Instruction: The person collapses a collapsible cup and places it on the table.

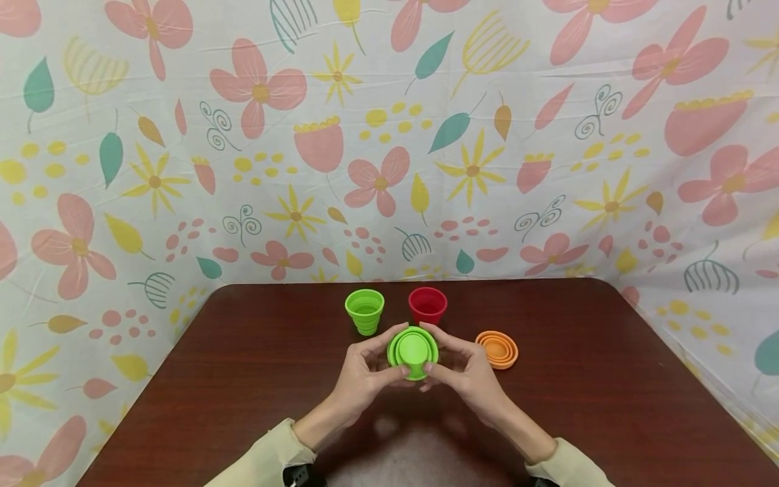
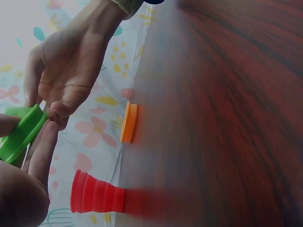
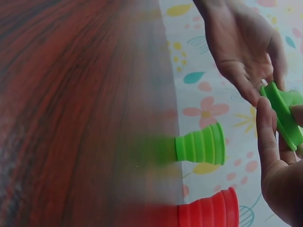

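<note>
Both hands hold one green collapsible cup (image 1: 414, 353) up above the table, between them. The left hand (image 1: 360, 375) pinches its left rim with thumb in front and fingers behind; the right hand (image 1: 467, 374) grips the right rim the same way. The cup is mostly folded, its rings nested, and a small round end points toward the head camera. In the left wrist view the green cup (image 2: 21, 130) appears edge-on between the fingers. Behind the hands stand an extended green cup (image 1: 364, 311) and an extended red cup (image 1: 428, 305).
To the right of the right hand, an orange collapsible cup (image 1: 496, 349) lies folded flat on the dark brown table (image 1: 608, 406). A white cloth with printed flowers (image 1: 389, 135) hangs behind the table and along its sides.
</note>
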Motion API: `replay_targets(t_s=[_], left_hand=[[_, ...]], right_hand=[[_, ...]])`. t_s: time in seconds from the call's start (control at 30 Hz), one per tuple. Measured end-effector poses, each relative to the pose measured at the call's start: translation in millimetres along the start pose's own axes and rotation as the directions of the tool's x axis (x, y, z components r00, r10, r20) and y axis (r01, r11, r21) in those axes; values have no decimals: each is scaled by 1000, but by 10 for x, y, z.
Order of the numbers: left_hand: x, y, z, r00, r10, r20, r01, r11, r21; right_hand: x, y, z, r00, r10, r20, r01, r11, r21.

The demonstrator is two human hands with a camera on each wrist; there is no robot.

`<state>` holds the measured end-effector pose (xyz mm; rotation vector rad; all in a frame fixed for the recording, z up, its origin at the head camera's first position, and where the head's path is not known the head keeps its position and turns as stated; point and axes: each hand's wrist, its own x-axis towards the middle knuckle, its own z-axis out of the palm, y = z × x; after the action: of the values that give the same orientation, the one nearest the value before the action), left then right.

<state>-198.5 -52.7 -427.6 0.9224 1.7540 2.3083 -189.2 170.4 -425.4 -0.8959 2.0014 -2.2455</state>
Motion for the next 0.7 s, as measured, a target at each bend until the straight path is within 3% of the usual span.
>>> replay_targets(t_s=[0.3, 0.7], left_hand=[[16, -15, 34, 997, -6, -83, 12, 998, 67], [35, -15, 102, 983, -29, -183, 48, 994, 96]], right_hand=[[18, 11, 51, 998, -47, -39, 46, 999, -24], [21, 44, 55, 996, -39, -79, 34, 998, -59]])
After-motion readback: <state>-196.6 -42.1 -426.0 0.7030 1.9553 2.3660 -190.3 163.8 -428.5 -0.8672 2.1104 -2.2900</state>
